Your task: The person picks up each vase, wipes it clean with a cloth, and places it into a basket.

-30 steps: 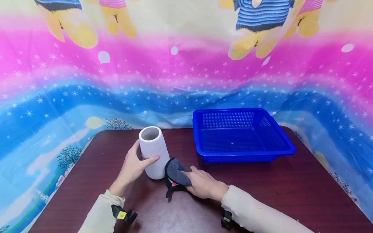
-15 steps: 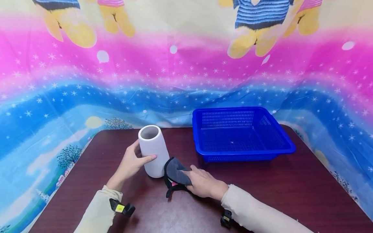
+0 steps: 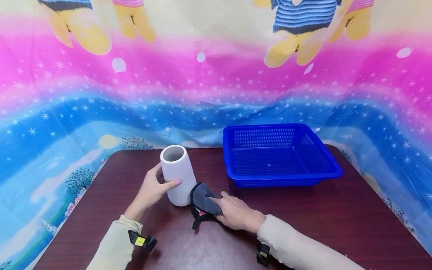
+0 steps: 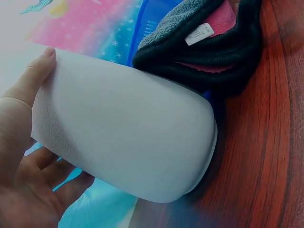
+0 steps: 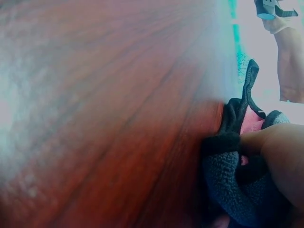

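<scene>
A white vase (image 3: 179, 176), round and narrower at its open top, stands on the dark red table in the head view. My left hand (image 3: 152, 189) grips its left side, thumb across the front and the other fingers behind. In the left wrist view the vase (image 4: 128, 123) fills the middle. My right hand (image 3: 236, 213) holds a folded grey cloth (image 3: 204, 198) with black edging against the vase's lower right side. The cloth (image 5: 225, 180) shows a pink inner face in the right wrist view, and a white label (image 4: 199, 34) shows in the left wrist view.
A blue plastic basket (image 3: 270, 177) with perforated walls stands at the back right of the table (image 3: 337, 225). Behind the table hangs a colourful printed curtain (image 3: 216, 86). Black wrist cameras sit on both sleeves.
Over the last second my left hand and the vase shift very slightly, and the left thumb slides a little to the left on the vase. The right hand and cloth stay almost still.
</scene>
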A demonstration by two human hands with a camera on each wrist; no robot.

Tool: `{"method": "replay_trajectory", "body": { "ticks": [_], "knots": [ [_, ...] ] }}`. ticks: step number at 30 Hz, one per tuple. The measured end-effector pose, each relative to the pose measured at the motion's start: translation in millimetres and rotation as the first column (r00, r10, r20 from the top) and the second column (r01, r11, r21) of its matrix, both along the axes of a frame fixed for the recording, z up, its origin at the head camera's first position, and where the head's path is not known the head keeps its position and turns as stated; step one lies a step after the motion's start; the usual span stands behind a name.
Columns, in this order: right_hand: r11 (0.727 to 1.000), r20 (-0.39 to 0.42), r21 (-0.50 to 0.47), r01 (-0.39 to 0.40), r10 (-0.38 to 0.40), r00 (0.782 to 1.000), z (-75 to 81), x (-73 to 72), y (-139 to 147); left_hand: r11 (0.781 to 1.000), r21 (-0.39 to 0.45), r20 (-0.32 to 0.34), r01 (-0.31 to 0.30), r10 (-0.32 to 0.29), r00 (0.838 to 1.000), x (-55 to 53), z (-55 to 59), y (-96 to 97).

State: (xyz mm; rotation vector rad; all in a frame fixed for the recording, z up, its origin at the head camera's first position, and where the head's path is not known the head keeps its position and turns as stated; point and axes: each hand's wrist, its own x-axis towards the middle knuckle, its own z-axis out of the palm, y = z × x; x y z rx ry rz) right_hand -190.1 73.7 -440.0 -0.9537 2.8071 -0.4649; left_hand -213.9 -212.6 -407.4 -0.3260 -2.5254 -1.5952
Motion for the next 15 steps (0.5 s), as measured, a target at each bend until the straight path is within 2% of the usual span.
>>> {"method": "replay_trajectory", "body": {
  "ticks": [4,15],
  "knots": [
    [1.000,0.011,-0.009,-0.012,0.012,1.000,-0.9,-1.8,0.3,1.000,-0.007,-0.003,-0.001,0.001,1.000,1.3,0.7,0.3],
    [0.992,0.044,-0.122,-0.019,0.024,0.999,2.9,-5.4,6.9,1.000,-0.014,-0.042,0.018,-0.019,0.999,1.8,0.9,2.1]
  ]
}}
